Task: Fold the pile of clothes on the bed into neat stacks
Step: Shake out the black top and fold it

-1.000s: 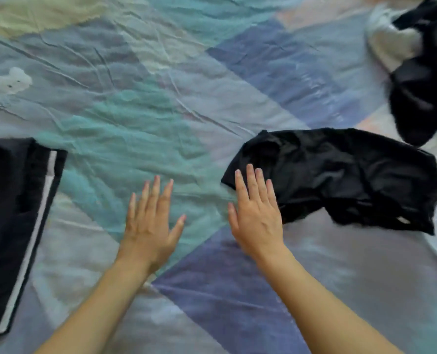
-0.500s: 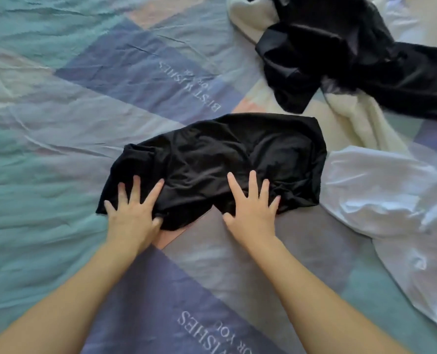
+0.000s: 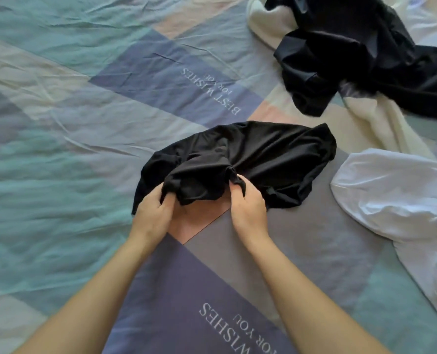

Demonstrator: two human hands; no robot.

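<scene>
A crumpled black garment (image 3: 263, 159) lies in the middle of the patchwork bedspread (image 3: 59, 162). My left hand (image 3: 152, 213) grips its near edge, fingers curled into the cloth. Beside it my right hand (image 3: 248, 204) pinches the same edge a little further right. The gathered edge is lifted slightly off the bed between the two hands. A heap of unfolded black clothes (image 3: 352, 54) lies at the upper right, on top of a cream garment (image 3: 381, 126).
A white garment (image 3: 401, 200) is spread along the right side, close to the black one. The bedspread has blue, teal, pink and grey patches with printed lettering.
My flat hands reached the black garment, then curled and took hold of its near edge, bunching it and raising it. The view shifted right; the folded dark garment at left left the frame.
</scene>
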